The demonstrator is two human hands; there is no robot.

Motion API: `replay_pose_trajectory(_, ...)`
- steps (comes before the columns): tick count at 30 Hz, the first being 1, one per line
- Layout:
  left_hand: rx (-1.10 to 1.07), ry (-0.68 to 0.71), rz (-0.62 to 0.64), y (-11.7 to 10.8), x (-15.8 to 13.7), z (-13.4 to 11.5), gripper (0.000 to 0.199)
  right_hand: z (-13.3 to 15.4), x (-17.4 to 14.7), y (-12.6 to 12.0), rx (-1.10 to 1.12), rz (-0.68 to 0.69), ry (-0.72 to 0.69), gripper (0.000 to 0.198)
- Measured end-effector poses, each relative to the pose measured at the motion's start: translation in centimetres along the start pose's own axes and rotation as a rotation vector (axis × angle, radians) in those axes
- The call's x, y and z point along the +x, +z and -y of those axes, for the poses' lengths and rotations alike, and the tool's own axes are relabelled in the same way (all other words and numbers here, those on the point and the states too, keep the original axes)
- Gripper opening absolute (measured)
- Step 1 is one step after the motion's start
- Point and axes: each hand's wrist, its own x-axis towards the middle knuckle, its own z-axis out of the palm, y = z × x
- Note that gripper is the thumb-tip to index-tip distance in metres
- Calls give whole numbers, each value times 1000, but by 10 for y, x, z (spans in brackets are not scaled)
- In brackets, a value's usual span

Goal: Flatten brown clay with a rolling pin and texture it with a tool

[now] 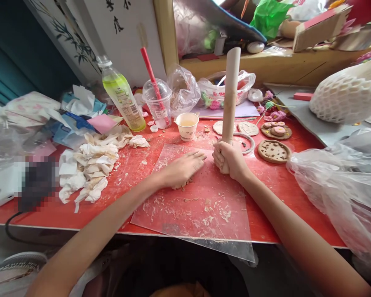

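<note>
My right hand is wrapped round the lower end of a pale wooden rolling pin, which stands upright above the red table. Palm down, my left hand lies with its fingers stretched out on a clear plastic sheet. Brown clay crumbs show at the edge of that palm; whatever is under it is hidden. Dried clay scraps are scattered over the sheet. Just behind my hands stands a paper cup of cloudy liquid.
Round clay pieces sit right of the rolling pin. Crumpled tissues lie at left. Behind are a green drink bottle and a plastic cup with a red straw. Plastic bags spread over the right side.
</note>
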Motion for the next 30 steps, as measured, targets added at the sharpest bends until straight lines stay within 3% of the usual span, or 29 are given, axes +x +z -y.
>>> replay_pose_trajectory(4, -236, 10, -6, -16, -13, 5, 48, 1, 0, 0, 24, 38, 24, 31)
replay_pose_trajectory(10, -434, -126, -110, 10, -26, 2, 43, 1, -1, 1, 28, 26, 35, 22)
replay_pose_trajectory(14, -648, -191, -109, 14, -24, -2, 47, 0, 0, 0, -1, 7, 38, 24)
replay_pose_trajectory(19, -834, -242, -17, 16, -16, -1, 57, -1, 0, 0, 4, -12, 25, 25)
replay_pose_trajectory(26, -706, -114, 84, 14, -9, -1, 61, 1, -2, 1, 11, -19, 3, 23)
replay_pose_trajectory(30, -1005, -240, 82, 11, -11, 1, 60, 2, -3, 1, 3, -7, 19, 26)
